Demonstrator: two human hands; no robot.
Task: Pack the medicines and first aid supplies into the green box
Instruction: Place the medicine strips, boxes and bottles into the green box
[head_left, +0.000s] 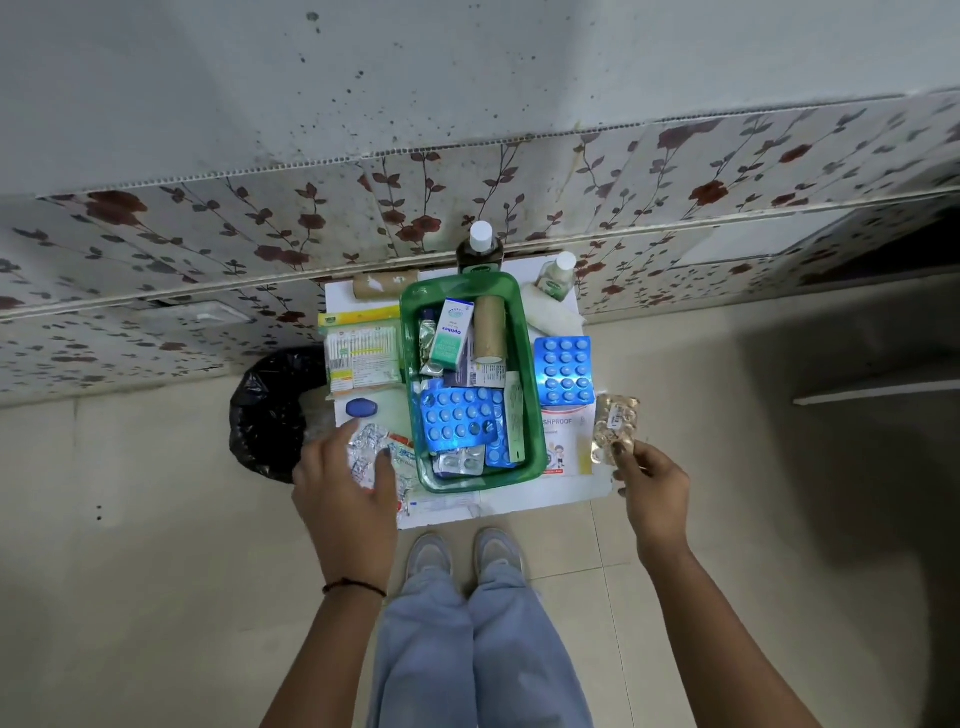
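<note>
The green box (538, 447) sits in the middle of a small white table (545, 499). Inside lie blue blister packs (457, 418), a teal-and-white carton (451, 335), a cardboard tube (489, 328) and silver strips (460, 461). My right hand (652, 488) pinches a gold blister strip (615, 423) just right of the box. My left hand (343, 486) rests with spread fingers on a silver blister strip (366, 447) left of the box. Another blue blister pack (564, 370) lies on the table to the right.
A cotton-swab packet (361, 353) and a blue oval item (361, 408) lie left of the box. Two bottles (480, 249) (557, 275), a white roll (550, 317) and a cardboard tube (384, 285) stand behind it. A black-lined bin (270, 410) is beside the table.
</note>
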